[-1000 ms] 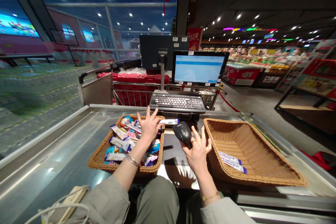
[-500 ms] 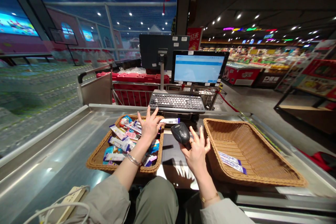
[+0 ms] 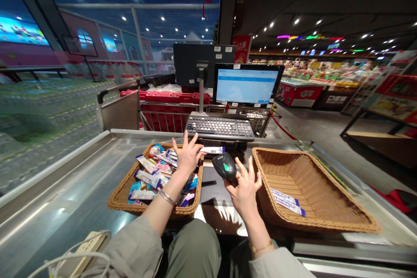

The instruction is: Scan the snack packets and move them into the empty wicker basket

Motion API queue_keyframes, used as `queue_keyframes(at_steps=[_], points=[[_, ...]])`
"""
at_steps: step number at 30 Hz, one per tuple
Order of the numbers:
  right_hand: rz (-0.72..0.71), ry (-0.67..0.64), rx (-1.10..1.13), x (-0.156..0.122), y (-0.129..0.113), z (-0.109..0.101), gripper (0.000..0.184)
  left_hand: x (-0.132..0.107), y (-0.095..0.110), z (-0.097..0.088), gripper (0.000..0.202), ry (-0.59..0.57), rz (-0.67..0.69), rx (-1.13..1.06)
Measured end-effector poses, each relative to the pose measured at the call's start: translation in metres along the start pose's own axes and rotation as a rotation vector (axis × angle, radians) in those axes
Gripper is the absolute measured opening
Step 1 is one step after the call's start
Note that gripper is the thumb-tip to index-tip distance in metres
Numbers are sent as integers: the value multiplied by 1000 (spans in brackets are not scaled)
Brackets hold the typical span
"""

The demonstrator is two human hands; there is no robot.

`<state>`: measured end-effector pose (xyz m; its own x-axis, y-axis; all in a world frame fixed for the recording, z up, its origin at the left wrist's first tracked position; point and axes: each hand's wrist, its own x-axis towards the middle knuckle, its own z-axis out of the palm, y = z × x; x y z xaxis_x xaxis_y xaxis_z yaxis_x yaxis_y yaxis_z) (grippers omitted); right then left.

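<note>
My left hand [image 3: 188, 156] pinches one end of a slim white-and-purple snack packet [image 3: 213, 150], its other fingers spread. Below that hand stands a wicker basket [image 3: 122, 191] filled with small packets in several colours. In my right hand [image 3: 245, 186] is a black barcode scanner [image 3: 224, 167], its head pointing up and left toward the packet; a green light glows on its top. To the right, a second wicker basket [image 3: 312, 182] holds a few similar white-and-purple packets [image 3: 288, 203] near its front left side.
A keyboard [image 3: 220, 126] sits behind the baskets, below a lit monitor [image 3: 247, 84] and another dark screen [image 3: 185, 63]. The metal counter [image 3: 84, 173] has raised edges. A power strip [image 3: 87, 247] with white cables lies at lower left.
A green light now shows on the scanner, which was dark before. My left hand and the packet have shifted very slightly right; my right hand has barely moved.
</note>
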<state>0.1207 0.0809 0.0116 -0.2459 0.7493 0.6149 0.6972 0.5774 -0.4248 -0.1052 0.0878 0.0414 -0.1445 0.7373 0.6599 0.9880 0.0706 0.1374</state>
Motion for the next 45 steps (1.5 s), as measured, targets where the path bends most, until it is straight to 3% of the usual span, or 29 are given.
queue_keyframes(at_steps=[10,18,30,39,45], points=[[-16,73,-23,0,12,-10,23,6,10,-7,14,8,6,10],[94,119,-57,1,27,-33,35,15,29,-5,12,6,49,-28],[278,260,-52,1,64,-68,46,30,73,4,14,-9,146,-95],[329,334,-151,4,93,-92,48,42,114,6,13,-38,214,-172],[362,377,-155,1,109,-99,50,44,138,17,13,-44,270,-210]])
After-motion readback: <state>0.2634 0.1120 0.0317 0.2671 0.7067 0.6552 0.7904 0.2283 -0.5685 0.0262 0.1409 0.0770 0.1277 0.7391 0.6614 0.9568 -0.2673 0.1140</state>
